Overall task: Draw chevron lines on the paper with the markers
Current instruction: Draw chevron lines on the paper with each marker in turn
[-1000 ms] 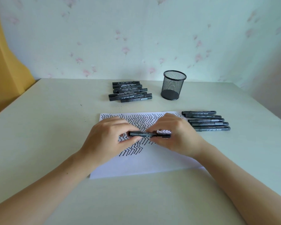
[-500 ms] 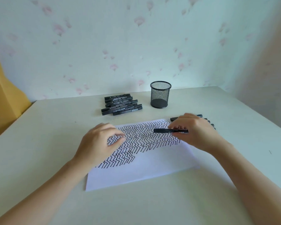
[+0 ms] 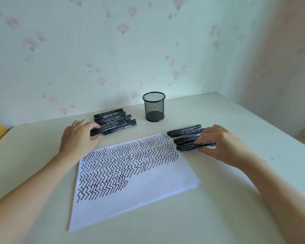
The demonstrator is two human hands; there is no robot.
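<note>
Looking down from the head camera, I see the pale cream table [image 3: 192,226] with bare surface along its near edge and to the far right, while its back edge meets the flowered wall. A white sheet of paper [image 3: 148,196] lies tilted in the middle, its upper half filled with black chevron lines, its lower part blank. Behind it stands a black wire-mesh pen cup [image 3: 153,106], upright; I can make out nothing inside it but its dark base. Left of the cup lies a pile of black markers [image 3: 116,120], and right of the paper a row of black markers [image 3: 185,136] lies side by side. My left hand [image 3: 78,140] reaches to the near end of the pile, fingers curled over the closest marker there. My right hand [image 3: 220,143] sits at the row, thumb and fingertips pinching the nearest black marker [image 3: 192,147], which lies just off the paper's top right corner.
</note>
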